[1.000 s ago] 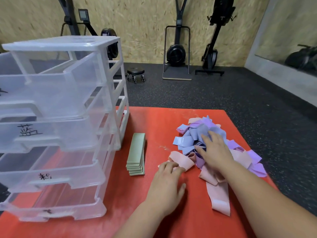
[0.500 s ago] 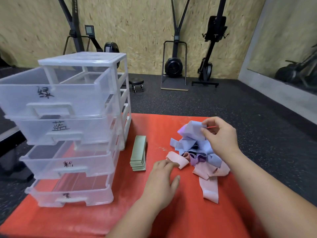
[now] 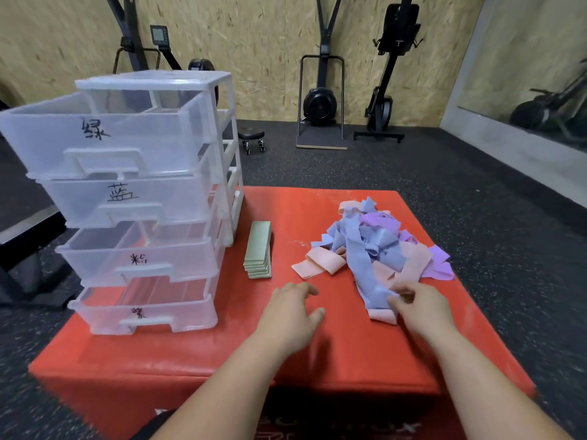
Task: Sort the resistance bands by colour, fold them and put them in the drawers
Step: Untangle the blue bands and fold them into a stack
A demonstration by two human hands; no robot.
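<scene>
On the red box [image 3: 190,360], the right hand [image 3: 419,309] pinches the near end of a long blue band [image 3: 362,268] trailing from the tangled pile of blue, pink and purple bands [image 3: 384,231] — the left hand [image 3: 290,315] is released, fingers loosely spread, low over the box. A folded stack of green bands [image 3: 259,249] lies between the pile and the clear drawer unit [image 3: 143,201], whose four drawers stand pulled out.

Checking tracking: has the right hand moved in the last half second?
Yes. Against the green stack, the right hand drew nearer: from level with its far end to past its near end.
</scene>
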